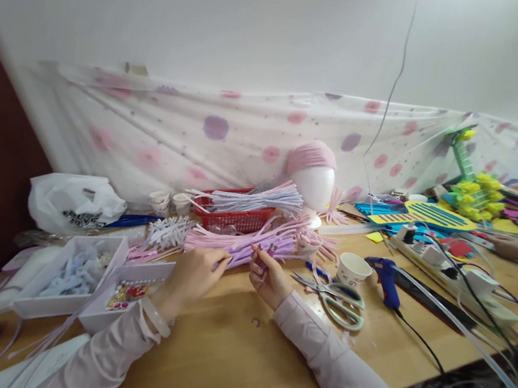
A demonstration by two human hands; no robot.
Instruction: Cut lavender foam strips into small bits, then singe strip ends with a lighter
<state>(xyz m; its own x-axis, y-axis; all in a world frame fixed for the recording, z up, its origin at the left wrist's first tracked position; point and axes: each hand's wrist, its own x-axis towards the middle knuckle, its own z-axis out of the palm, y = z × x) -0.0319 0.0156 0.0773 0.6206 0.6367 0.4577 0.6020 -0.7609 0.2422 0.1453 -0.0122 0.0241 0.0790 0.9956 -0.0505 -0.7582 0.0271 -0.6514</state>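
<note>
My left hand (192,278) is closed above the table, its fingertips pinched near the bundle of pink and purple fuzzy stems (243,240); what it pinches is too small to name. To its right, my right hand (270,278) is raised with bent fingers around a small purple lighter-like object (271,251), whose metallic top shows. The two hands are apart. Behind them is a red basket (236,220) with pale stems across it. Scissors with pale green handles (342,305) lie right of my right hand, beside a paper cup (354,269).
White trays of small parts (58,304) stand at the left. A foam head (314,186) is at the back. At the right are a blue glue gun (386,281), power strips with cables (450,275) and another person's hand (512,247).
</note>
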